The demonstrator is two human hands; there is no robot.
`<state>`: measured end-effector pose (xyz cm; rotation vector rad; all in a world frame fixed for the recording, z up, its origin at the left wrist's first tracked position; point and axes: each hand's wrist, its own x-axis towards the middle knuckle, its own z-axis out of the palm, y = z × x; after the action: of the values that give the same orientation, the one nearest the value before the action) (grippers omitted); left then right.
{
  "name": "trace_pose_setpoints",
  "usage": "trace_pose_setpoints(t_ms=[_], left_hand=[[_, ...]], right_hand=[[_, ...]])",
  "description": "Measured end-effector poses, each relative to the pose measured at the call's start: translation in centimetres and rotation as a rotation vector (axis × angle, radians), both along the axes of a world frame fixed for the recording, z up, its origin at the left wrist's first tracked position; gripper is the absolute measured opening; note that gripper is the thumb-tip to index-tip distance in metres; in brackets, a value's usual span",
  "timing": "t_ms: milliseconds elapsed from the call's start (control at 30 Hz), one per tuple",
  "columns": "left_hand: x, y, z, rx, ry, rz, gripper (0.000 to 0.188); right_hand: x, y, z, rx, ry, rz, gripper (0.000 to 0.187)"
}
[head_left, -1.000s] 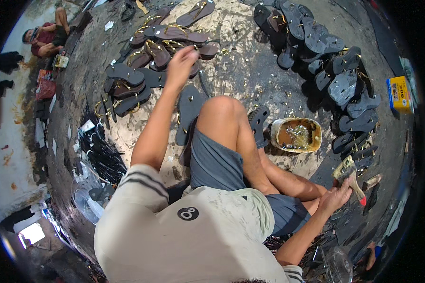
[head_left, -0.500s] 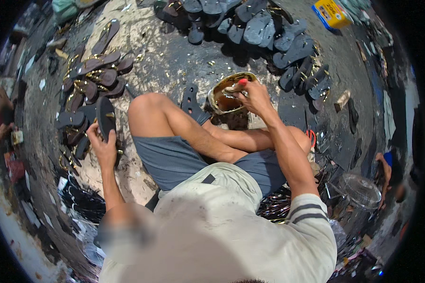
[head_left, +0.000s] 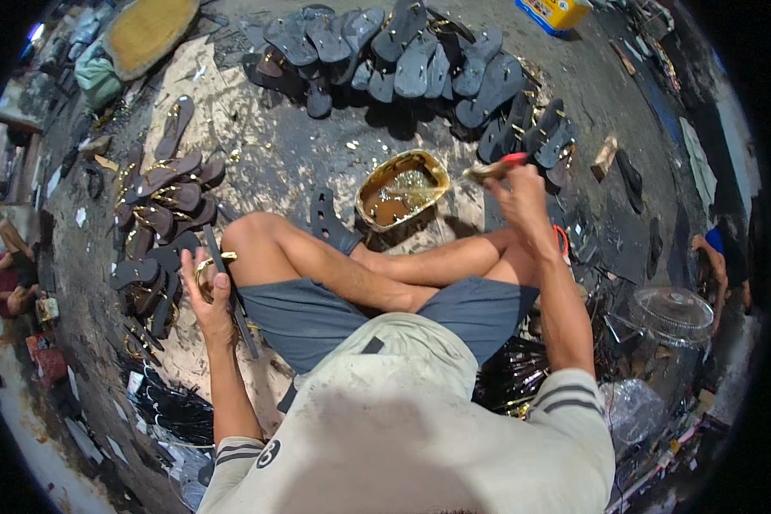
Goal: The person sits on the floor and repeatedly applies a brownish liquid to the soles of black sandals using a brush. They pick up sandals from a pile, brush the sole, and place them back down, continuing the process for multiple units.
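My left hand [head_left: 214,317] holds a dark sandal [head_left: 243,321] beside my left knee. The sandal is turned edge-on, and its gold strap shows by my fingers. In my right hand [head_left: 524,204] is a brush [head_left: 485,172] with a red part at its handle, raised to the right of a cut-open tub [head_left: 444,176]. Brown, shiny liquid fills the bottom of that tub, and a thin strand seems to stretch from it toward the brush. The tub stands on the floor in front of my crossed legs.
Dark sandals [head_left: 415,64] crowd the far side in an arc. More sandals with gold straps [head_left: 158,214] are heaped at the left. A small fan [head_left: 672,317] stands at the right, and a yellow container [head_left: 552,13] is at the far right. Other people are at both edges.
My right hand has lifted the brush out of the tub and moved right. My left hand has turned the sandal from showing its flat face to edge-on. The whole view has shifted.
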<state>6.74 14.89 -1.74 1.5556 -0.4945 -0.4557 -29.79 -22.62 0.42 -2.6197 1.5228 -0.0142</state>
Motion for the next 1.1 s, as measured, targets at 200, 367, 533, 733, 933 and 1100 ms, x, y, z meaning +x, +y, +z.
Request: trace_pose_setpoints(t_ms=[200,367,533,733,933,1100], left_hand=[[0.9,-1.8,6.9,-0.14,0.165,-0.074,0.056],[-5.4,-8.0,7.1,-0.399,0.744,-0.225,0.05],[-11.1,-10.8,8.8,-0.6,0.739,-0.312,0.051],[-10.4,-11.3,7.7,-0.616,0.8,-0.387,0.075],[-11.9,-10.4,6.4,-0.565,0.855,-0.36,0.069],[-11.8,-10.9,5.6,-0.551,0.926,-0.354,0.069]], right_hand=[[2.3,1.8,4.7,0.298,-1.582,-0.345,0.031],[14.2,13.4,8.4,0.703,-1.519,-0.106,0.026],[18.5,17.0,5.3,0.56,-1.413,0.178,0.028],[17.1,17.5,5.4,0.43,-1.317,0.369,0.023],[17.3,13.6,5.7,0.179,-1.171,0.447,0.032],[16.1,14.8,5.7,0.53,-1.33,0.322,0.027]])
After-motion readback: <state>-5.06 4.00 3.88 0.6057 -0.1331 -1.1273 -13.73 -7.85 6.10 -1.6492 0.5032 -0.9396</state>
